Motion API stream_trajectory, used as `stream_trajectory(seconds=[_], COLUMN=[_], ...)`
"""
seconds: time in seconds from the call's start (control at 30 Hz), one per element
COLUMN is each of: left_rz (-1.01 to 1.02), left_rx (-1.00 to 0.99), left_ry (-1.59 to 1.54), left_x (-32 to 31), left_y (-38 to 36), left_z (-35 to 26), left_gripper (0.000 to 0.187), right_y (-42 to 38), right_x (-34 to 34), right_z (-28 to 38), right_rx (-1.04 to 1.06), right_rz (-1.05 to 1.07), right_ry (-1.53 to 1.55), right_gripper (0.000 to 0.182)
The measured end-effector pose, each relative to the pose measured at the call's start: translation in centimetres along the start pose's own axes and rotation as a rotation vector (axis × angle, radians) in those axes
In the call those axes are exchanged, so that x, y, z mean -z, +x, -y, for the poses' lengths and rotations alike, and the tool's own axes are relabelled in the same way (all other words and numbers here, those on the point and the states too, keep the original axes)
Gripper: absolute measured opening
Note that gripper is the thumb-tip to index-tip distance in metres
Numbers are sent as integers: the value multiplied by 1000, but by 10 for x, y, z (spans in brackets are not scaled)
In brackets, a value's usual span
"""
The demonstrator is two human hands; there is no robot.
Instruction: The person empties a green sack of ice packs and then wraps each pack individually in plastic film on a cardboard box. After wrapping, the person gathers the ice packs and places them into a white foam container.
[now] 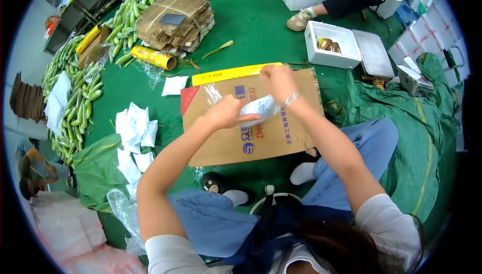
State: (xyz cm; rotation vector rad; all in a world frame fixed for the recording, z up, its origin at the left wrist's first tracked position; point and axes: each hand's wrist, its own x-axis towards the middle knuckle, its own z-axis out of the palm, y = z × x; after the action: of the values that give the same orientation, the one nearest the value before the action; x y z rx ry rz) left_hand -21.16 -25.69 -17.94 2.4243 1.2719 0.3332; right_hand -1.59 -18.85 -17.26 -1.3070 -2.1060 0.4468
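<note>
A small white packet [258, 107], partly blurred, is held above a flat cardboard sheet [216, 146] with printed lettering. My left hand [228, 112] is closed on the packet's left end, thumb along its lower edge. My right hand [281, 84] is curled just above and right of the packet, near a yellow roll [216, 76] lying along the sheet's far edge; what its fingers hold, if anything, is too blurred to make out. Clear film shows near the right wrist. Another white packet [174, 85] lies on the floor beyond the sheet's left corner.
White packets [134, 128] lie at left. Behind are green corn ears [75, 103], stacked cardboard [175, 18] and another yellow roll [150, 57]. At right stand an open foam box [334, 55] and green sacking [411, 138]. Another person [351, 3] sits at upper right.
</note>
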Motion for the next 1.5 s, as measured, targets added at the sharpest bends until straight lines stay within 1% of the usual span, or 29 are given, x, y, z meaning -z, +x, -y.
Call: stream_trajectory(seconds=[0.03, 0.1, 0.13, 0.17, 0.23, 0.27, 0.4, 0.47, 0.5, 0.57, 0.6, 0.63, 0.7, 0.77, 0.8, 0.83, 0.93, 0.97, 1.0, 1.03, 1.07, 1.13, 1.17, 1.2, 1.23, 1.33, 1.4, 1.43, 1.5], left_rz=[-3, 320, 520, 519, 518, 641, 607, 175, 181, -251, -254, -229, -221, -151, -198, -200, 41, 26, 172, 44, 193, 10, 242, 289, 241, 803, 1035, 1082, 1044], left_rx=[12, 302, 367, 374, 418, 452, 492, -85, -73, 9, 15, 53, 109, 288, 235, 244, 315, 326, 364, 309, 442, 567, 446, 353, 364, 413, 417, 411, 596], left_ry=[2, -433, -418, -422, -638, -709, -743, 295, 290, 219, 225, 269, 323, 265, 249, 252, -87, -217, -387, -687, -822, -1028, -1508, -1927, -1919, -1759, -1603, -1510, -1623], left_x=[0, -2, -6, -24, -62, -71, -89, -71, -59, -38, -39, -40, -44, -51, -51, -50, -39, -46, -46, -69, -110, -158, -117, -142, -159, -182, -187, -184, -151], left_y=[-4, -16, -16, -19, -27, -23, -23, -36, -39, -34, -34, -34, -24, -10, -1, 4, 11, 11, 9, 3, 7, -10, -29, -38, -53, -101, -134, -151, -174], left_z=[0, 3, 10, 20, 28, 26, 36, 8, -11, -44, -47, -50, -42, -15, 1, 13, 25, 28, 30, 32, 48, 24, -6, -27, -46, -105, -138, -152, -173], left_gripper=[50, 50, 52, 52, 51, 49, 44, 45, 45, 49, 49, 56, 64, 70, 66, 66, 62, 59, 55, 61, 62, 64, 63, 56, 56, 54, 51, 49, 48], right_y=[-23, -77, -109, -135, -172, -183, -174, -158, -135, -65, -51, -40, -17, -1, 3, 5, 11, 4, -4, -10, -10, -29, -47, -53, -60, -72, -76, -76, -87], right_x=[3, 6, 16, 23, 13, 6, -17, -22, -24, -14, -22, -28, -45, -60, -71, -74, -56, -83, -108, -105, -97, -102, -105, -117, -119, -114, -98, -86, -55], right_z=[20, 31, 31, 30, 24, 20, 5, -11, -22, -15, -28, -42, -59, -52, -52, -54, -36, -59, -79, -80, -70, -67, -61, -70, -74, -64, -49, -43, -23], right_rx=[-54, -36, 205, 439, 390, 345, 321, 268, 253, -42, -31, -17, 20, -379, -489, -483, -644, -553, -464, -422, -269, -18, -228, -45, 81, 179, 237, 279, 374], right_rz=[171, 440, 380, 313, 447, 571, 523, 703, 888, 1503, 1504, 1266, 1028, 1140, 1233, 1242, 1262, 1219, 1173, 1200, 1318, 1211, 1151, 1079, 982, 860, 862, 848, 772], right_ry=[-46, -26, -28, -25, -81, -148, -182, 13, 90, 164, 162, 423, 662, 1079, 1125, 1126, 846, 865, 880, 829, 906, 978, 1134, 932, 788, 651, 549, 446, 308], right_gripper=[15, 36, 51, 68, 76, 85, 90, 99, 99, 90, 90, 83, 76, 63, 61, 61, 75, 78, 81, 74, 66, 56, 53, 50, 48, 48, 48, 48, 47])
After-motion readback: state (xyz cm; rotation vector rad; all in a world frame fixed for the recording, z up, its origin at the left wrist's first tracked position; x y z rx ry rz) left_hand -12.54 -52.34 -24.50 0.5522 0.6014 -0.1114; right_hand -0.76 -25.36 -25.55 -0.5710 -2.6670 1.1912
